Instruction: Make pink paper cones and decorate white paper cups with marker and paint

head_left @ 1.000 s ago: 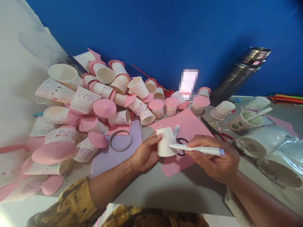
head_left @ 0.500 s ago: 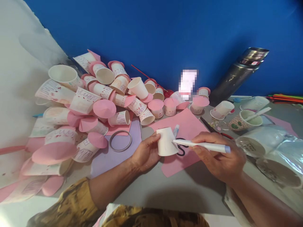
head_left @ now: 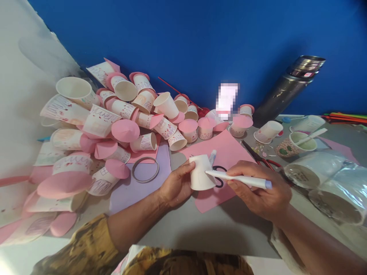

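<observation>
I've got the L hand (head_left: 177, 185) clamped on a white paper cup (head_left: 198, 175), held wide rim down at the near ctr of the grey table (head_left: 212, 236), w/ the R hand (head_left: 262, 193) pinched tight on a white felt-tip marker (head_left: 248, 180), its tip at the cup's R side. Just behind the cup I see a pink paper sheet (head_left: 226, 147) w/ black handle loops (head_left: 220, 185) on it; to the L, a grey ring (head_left: 133, 176) lies on a lilac sheet (head_left: 123, 198), nr a big pile of decorated cups w/ pink paper tops (head_left: 125, 131). Far R, a dark metal flask (head_left: 276, 97) stands by the blue wall (head_left: 172, 38).
</observation>
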`<act>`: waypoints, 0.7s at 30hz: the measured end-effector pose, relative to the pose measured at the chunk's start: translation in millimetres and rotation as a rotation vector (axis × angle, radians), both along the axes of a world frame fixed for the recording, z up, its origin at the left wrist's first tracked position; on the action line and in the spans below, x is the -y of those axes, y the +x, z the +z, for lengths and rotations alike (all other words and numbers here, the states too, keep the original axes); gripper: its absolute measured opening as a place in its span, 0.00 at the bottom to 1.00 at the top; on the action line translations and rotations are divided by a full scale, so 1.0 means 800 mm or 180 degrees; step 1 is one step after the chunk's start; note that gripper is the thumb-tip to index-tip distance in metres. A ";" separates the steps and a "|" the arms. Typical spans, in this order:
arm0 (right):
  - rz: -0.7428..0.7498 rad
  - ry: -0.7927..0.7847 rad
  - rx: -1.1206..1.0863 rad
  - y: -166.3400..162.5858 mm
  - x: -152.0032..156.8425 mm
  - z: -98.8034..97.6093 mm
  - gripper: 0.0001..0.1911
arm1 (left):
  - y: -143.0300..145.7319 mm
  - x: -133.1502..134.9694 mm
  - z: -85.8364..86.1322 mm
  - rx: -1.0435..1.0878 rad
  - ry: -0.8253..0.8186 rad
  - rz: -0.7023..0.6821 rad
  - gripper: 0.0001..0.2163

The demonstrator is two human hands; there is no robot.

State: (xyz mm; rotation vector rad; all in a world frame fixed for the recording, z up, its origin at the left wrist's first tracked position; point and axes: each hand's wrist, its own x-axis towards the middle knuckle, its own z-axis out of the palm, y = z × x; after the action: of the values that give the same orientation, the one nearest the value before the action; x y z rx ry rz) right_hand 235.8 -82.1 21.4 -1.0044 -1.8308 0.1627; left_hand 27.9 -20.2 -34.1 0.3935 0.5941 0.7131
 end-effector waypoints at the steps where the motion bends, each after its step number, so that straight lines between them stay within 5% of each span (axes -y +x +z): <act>1: -0.0041 0.0041 0.0002 0.001 0.000 0.000 0.07 | 0.000 0.000 0.000 0.0022 -0.0030 0.0006 0.19; 21: -0.0009 -0.0020 0.0111 0.004 0.003 0.004 0.08 | -0.002 -0.001 0.005 0.0340 -0.0192 -0.0123 0.16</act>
State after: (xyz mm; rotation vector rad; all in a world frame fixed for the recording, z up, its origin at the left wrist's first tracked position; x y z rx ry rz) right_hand 239.4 -84.6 24.5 -1.0200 -1.8614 0.1499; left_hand 26.2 -19.7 -30.3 0.3082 0.5046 0.6735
